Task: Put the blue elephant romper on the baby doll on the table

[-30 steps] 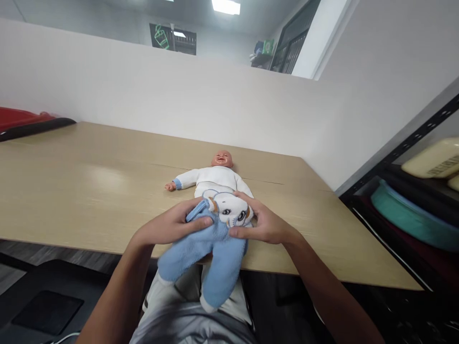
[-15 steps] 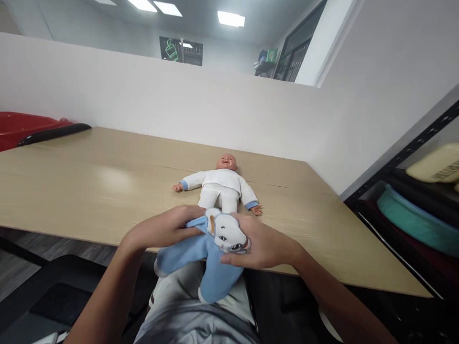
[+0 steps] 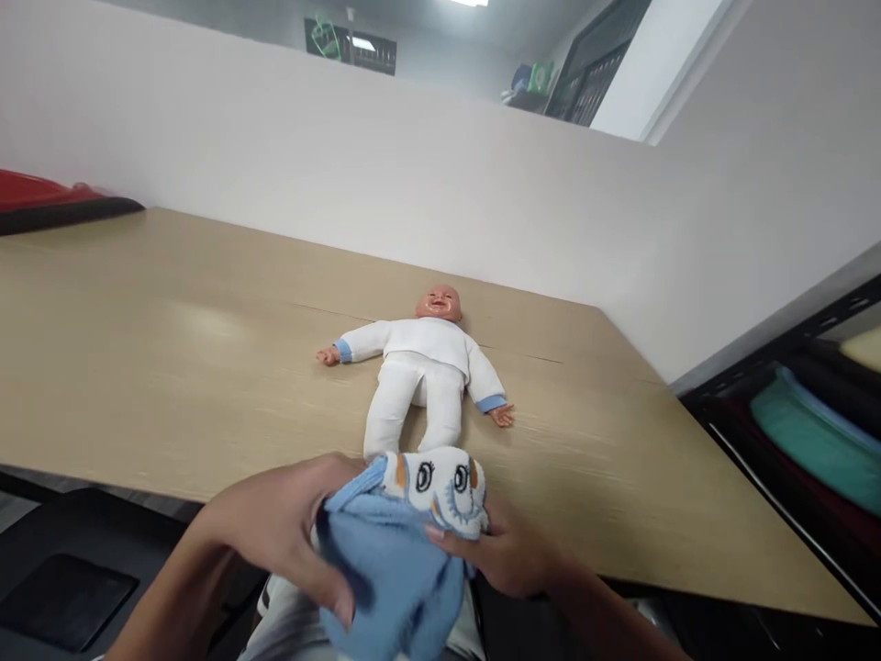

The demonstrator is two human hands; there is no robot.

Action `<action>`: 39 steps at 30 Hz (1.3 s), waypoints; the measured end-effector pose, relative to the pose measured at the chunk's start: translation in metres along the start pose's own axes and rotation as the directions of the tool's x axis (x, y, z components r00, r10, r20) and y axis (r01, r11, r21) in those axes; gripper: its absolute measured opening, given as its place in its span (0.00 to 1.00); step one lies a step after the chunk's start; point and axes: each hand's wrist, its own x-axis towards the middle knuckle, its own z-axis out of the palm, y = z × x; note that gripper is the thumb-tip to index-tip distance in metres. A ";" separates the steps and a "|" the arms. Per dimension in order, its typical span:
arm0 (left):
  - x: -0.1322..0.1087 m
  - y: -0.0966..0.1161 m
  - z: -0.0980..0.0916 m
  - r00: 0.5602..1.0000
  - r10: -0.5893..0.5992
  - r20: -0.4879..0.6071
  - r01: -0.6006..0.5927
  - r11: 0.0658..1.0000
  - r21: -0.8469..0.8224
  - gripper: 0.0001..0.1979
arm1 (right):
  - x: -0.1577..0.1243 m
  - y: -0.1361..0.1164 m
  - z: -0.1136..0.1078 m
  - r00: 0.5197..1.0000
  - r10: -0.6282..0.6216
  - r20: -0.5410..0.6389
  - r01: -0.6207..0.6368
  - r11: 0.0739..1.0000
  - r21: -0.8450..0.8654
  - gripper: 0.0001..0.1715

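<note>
Small blue baby pants (image 3: 395, 560) are held between both hands at the table's near edge, above my lap. Their white patch (image 3: 440, 482) with embroidered eyes faces up at the top edge. On the pants' left side, my left hand (image 3: 295, 523) grips the upper edge, thumb lying over the blue cloth. My right hand (image 3: 513, 551) pinches the right edge by the patch, its thumb on top and its other fingers mostly hidden. Beyond the pants, a baby doll (image 3: 427, 367) in a white top and white leggings lies on its back, feet toward me.
The doll lies on a wooden table (image 3: 206, 367) against a white partition (image 3: 309, 165). A red tub (image 3: 41, 191) is at the far left. On the right, a dark shelf holds a teal basin (image 3: 812, 441). A black chair (image 3: 75, 551) stands at lower left.
The pants have been turned, so the waist edge and patch now face me more squarely. My left hand has shifted its grip along the edge. The view has tilted down.
</note>
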 end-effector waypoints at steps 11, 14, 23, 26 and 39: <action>0.003 -0.027 0.024 0.982 -0.087 -0.169 0.042 0.966 -0.254 0.26 | 0.012 -0.015 -0.001 0.919 -0.173 0.353 0.064 0.952 0.301 0.36; 0.003 -0.028 0.034 0.999 0.001 -0.040 -0.020 0.880 -0.474 0.40 | 0.000 -0.015 0.002 0.981 -0.009 0.196 -0.042 0.967 0.253 0.32; -0.011 -0.014 0.069 0.842 -0.341 -0.417 0.141 0.887 -0.440 0.23 | -0.023 -0.014 0.037 0.995 0.072 -0.064 -0.056 0.973 0.224 0.32; -0.016 -0.011 0.083 0.749 -0.314 -0.583 0.221 0.948 -0.228 0.21 | -0.021 -0.010 0.053 0.974 0.043 -0.222 -0.021 0.995 0.099 0.24; -0.015 -0.050 0.078 0.746 -0.268 -0.609 0.583 0.704 0.405 0.18 | 0.012 -0.002 0.066 0.958 -0.076 -0.277 -0.115 0.782 -0.612 0.24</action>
